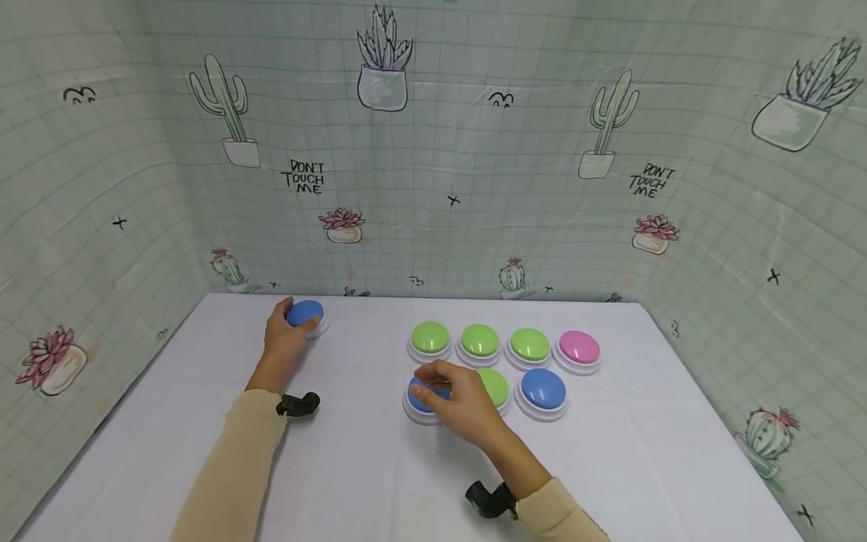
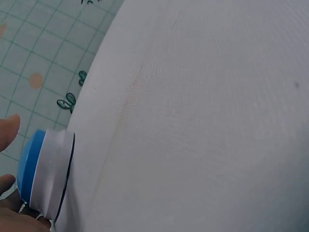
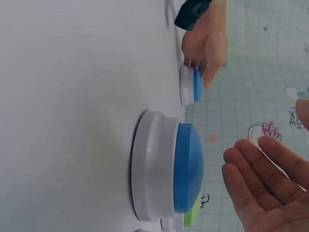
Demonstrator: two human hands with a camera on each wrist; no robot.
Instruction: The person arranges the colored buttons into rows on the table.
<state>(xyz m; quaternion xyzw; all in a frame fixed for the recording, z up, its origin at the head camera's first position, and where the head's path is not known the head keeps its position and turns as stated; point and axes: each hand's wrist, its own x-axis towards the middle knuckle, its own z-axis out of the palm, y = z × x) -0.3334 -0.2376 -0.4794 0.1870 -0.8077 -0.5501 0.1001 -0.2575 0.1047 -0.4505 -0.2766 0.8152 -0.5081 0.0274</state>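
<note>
At the back left of the table, my left hand point(image 1: 284, 342) holds a blue push button point(image 1: 306, 312) with a white base. Its fingers lie round the button's left side and its thumb reaches over the front. In the left wrist view the blue button point(image 2: 30, 166) stands upright, with fingers at its base. My right hand point(image 1: 463, 399) hovers over another blue button point(image 1: 421, 397) in the front row, its fingers loosely bent. The right wrist view shows a gap between those fingers point(image 3: 241, 188) and the blue dome point(image 3: 190, 169). A green button point(image 1: 494, 385) is partly hidden behind the right hand.
Three green buttons point(image 1: 480, 341) and a pink button point(image 1: 579, 347) form the back row. Another blue button point(image 1: 543, 389) stands at the front row's right end. A white cloth point(image 1: 352, 467) covers the table, with printed fabric walls point(image 1: 433, 150) around it.
</note>
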